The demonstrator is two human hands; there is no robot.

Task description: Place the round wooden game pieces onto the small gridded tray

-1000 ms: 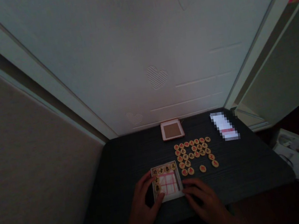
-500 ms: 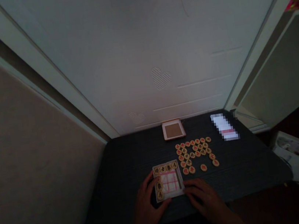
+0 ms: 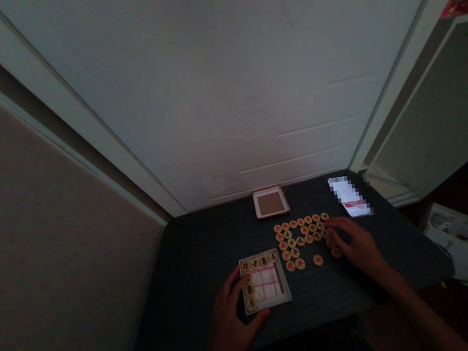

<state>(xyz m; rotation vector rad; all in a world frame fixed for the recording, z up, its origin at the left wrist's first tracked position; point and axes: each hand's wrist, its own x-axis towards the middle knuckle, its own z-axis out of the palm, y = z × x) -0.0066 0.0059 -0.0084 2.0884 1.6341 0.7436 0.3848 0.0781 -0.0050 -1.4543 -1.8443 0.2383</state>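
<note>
My left hand [image 3: 230, 318] grips the left side of a shallow square box [image 3: 289, 292], thumb along its near edge and fingers at the left wall. Inside it, round Chinese chess pieces with black characters [image 3: 264, 262] line the far side and the left side, over a paper with pink lines. One left-side piece is partly under my fingers. My right hand [image 3: 352, 243] reaches over the right end of the loose chess pieces [image 3: 300, 241], its index finger and thumb a little apart by the right-hand pieces. It covers some of them; no lifted piece shows.
A square lid or tray [image 3: 273, 215] with a brown middle lies by the wall at the back of the dark table [image 3: 194, 262]. To the right is a lit phone [image 3: 350, 197], its screen blurred. White boxes with cables [image 3: 467, 259] stand beyond the table's right edge.
My right hand has left the box's right side and moved right and away from me to the loose pieces. My left hand stays on the box.
</note>
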